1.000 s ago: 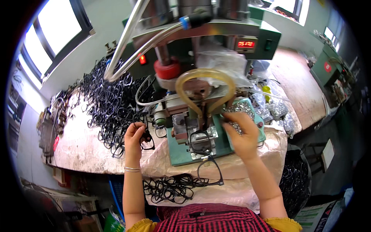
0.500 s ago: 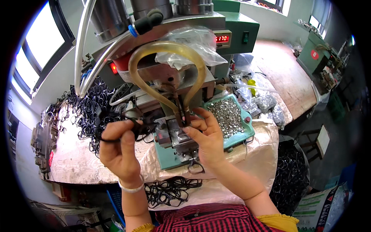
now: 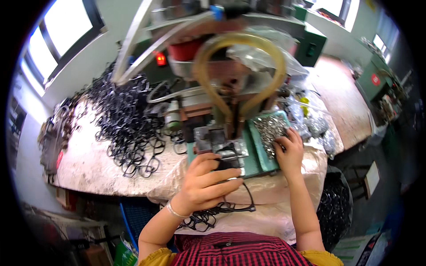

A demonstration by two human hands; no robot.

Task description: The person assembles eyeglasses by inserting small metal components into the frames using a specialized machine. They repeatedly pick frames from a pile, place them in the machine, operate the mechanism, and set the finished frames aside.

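Observation:
My left hand (image 3: pixel 205 185) is in front of the machine's metal fixture (image 3: pixel 242 147), fingers bent around a black eyeglass frame (image 3: pixel 250 195). Part of that frame hangs below the hand; the rest is hidden by the fingers. At the right, my right hand (image 3: pixel 290 150) dips its fingertips into the small shiny metal parts (image 3: pixel 270 128) in a green tray (image 3: pixel 261 156). Its thumb and fingers come together there, and whatever lies between them is too small to make out. Above the fixture, a looped yellowish tube (image 3: pixel 280 73) runs down to the machine's narrow head (image 3: pixel 233 122).
A large heap of black eyeglass frames (image 3: pixel 128 124) covers the bench at the left. More frames (image 3: pixel 202 220) lie by my lap. Plastic bags (image 3: pixel 317 127) stand behind the tray. A dark-filled bin (image 3: pixel 333 199) is at the lower right. White hoses (image 3: pixel 128 55) hang at the upper left.
My right hand has left the fixture and gone right into the tray of parts. My left hand has come from the left to the fixture's front with a frame. The view has shifted.

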